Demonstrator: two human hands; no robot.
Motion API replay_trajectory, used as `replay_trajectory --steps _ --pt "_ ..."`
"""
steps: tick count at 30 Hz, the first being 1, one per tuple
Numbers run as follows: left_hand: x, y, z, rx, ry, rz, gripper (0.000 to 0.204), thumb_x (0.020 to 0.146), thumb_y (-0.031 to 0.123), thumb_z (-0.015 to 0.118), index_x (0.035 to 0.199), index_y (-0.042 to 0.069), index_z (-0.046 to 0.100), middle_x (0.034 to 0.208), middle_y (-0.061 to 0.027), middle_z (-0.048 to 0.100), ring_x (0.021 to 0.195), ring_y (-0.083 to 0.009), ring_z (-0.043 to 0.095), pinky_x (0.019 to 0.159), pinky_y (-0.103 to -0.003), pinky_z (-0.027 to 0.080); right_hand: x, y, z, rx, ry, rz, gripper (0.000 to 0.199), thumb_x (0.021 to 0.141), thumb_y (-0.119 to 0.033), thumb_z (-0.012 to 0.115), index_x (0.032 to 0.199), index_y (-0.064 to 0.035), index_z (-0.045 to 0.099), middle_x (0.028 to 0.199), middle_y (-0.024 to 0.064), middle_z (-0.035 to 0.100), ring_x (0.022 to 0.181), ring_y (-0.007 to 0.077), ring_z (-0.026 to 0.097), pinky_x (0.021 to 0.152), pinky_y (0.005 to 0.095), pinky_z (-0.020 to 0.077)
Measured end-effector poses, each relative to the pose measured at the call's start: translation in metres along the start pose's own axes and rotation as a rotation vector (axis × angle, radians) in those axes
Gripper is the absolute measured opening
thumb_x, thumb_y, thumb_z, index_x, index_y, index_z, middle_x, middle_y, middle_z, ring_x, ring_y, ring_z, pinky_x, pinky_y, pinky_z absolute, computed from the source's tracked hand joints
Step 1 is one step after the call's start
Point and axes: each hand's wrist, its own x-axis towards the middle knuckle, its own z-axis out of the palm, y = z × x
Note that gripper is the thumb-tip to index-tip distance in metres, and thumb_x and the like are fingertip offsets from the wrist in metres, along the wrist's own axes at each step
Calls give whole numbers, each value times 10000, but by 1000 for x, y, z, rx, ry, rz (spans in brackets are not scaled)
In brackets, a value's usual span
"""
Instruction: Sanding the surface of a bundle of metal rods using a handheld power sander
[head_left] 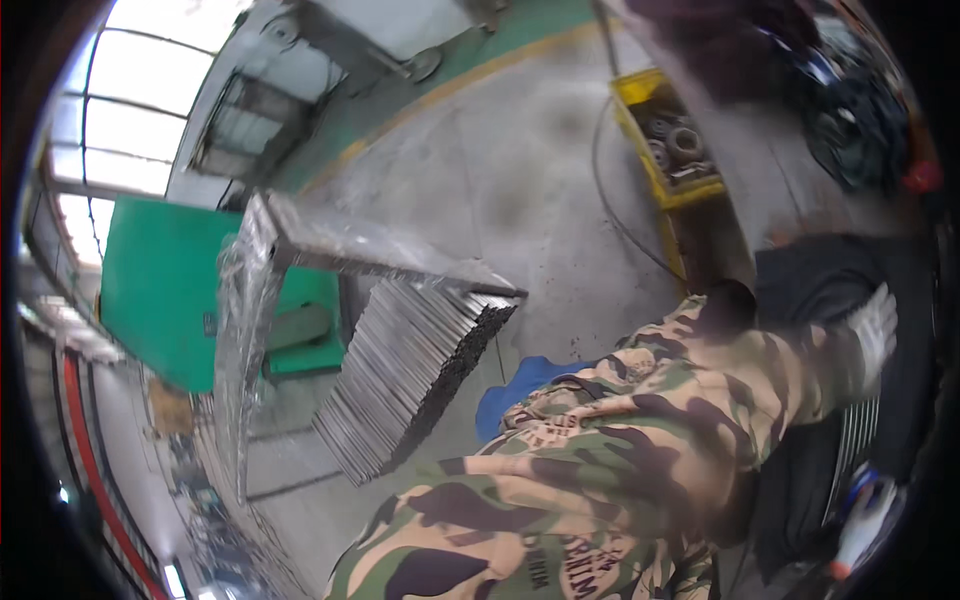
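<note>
My left hand [875, 335], in a whitish glove, reaches out at the right end of a camouflage sleeve [800, 375]. Its fingers look stretched out and apart, with nothing visible in them, over a dark cloth-like surface [820, 275]. Just below the hand lies a row of thin, light metal rods [857, 435], partly hidden by the sleeve. Beyond their lower end is a blurred white and blue, bottle-like thing [868, 525] with an orange tip. My right hand does not show; camouflage clothing fills the lower middle.
A large stack of metal bars [405, 375] stands beside a plastic-wrapped metal frame [265, 290]. A yellow bin [695, 190] holds metal rings. A blue seat-like thing [530, 385] shows behind the clothing. A green cabinet-like box [155, 290] is at left; a cable [598, 165] crosses the floor.
</note>
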Motion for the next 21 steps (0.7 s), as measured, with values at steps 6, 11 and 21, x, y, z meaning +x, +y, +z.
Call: replay_trajectory --steps 6,11,21 --pt "-23 -32 -19 107 194 43 621 1155 465 295 1670 121 342 1740 -117 337 1611 -226 296 1333 -424 206 49 -106 -97 -14 -313 162 177 1038 -165 643 1151 -32 676 1266 229 660 1282 412 587 1080 481 466" --pt "-53 -39 -26 -328 476 106 657 868 457 580 1336 1 638 1479 -279 583 1468 -436 481 1280 -643 250 18 -115 -99 -67 -29 -76 171 1039 -136 624 1159 -25 672 1284 263 639 1306 440 561 1093 500 449" --pt "-11 -24 -4 -612 629 78 610 729 501 682 1087 10 741 1260 -302 706 1301 -500 610 1240 -702 304 22 -107 -86 21 -159 -55 241 1057 -171 627 1217 9 631 1273 232 629 1295 413 570 1121 477 432"
